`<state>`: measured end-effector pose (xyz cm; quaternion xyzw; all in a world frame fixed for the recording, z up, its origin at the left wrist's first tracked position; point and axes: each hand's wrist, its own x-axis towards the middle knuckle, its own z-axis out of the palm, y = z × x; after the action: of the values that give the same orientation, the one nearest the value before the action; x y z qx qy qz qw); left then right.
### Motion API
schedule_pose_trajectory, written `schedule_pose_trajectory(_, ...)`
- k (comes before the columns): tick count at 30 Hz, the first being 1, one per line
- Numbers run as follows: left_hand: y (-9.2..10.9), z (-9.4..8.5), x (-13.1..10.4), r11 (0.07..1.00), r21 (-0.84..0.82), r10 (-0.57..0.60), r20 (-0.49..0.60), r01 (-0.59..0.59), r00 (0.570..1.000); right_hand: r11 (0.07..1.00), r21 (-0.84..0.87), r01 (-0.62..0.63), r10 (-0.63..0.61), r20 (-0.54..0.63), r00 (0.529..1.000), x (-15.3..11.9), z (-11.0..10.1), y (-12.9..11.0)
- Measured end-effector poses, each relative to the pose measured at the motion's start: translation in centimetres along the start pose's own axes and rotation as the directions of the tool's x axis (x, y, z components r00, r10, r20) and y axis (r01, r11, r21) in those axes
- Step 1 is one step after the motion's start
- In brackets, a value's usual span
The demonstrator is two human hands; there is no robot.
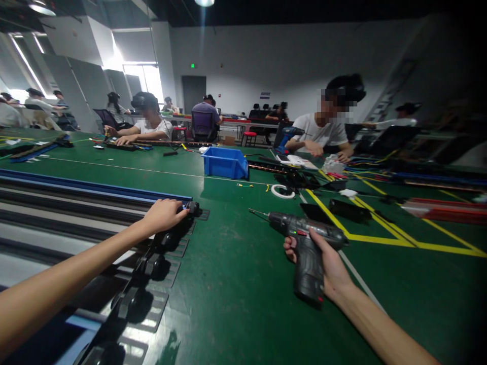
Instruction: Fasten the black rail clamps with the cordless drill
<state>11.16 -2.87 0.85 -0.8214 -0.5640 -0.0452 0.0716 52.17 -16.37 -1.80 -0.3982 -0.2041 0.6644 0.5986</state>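
Observation:
A black cordless drill (310,263) is gripped in my right hand (329,263), its long thin bit pointing left above the green table. My left hand (165,215) rests on the far right end of a long blue-and-black rail assembly (76,210), its fingers round or against a black knob-like end piece (193,208). Along the assembly's right end runs a row of black round fittings (155,266) with slotted flat plates (152,309) beside them.
Ahead on the green table (216,284) stands a blue bin (224,163). A white ring (282,191), yellow tape lines, black parts (350,210) and cables lie to the right. Two people work across the table, a blue drill (289,138) near one.

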Motion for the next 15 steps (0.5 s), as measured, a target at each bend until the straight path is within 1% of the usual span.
schedule_pose_trajectory(8, 0.04, -0.08, 0.09, 1.0, 0.009, 0.014, 0.022, -0.014, 1.0, 0.998, 0.034, 0.055, -0.055, -0.009, 0.998, 0.23, -0.83, 0.17)
schedule_pose_trajectory(15, -0.11, 0.05, 0.21, 0.999, 0.019, 0.03, 0.02, -0.031, 0.999, 0.998, -0.013, 0.055, -0.056, -0.021, 0.998, -0.1, -0.23, 0.32)
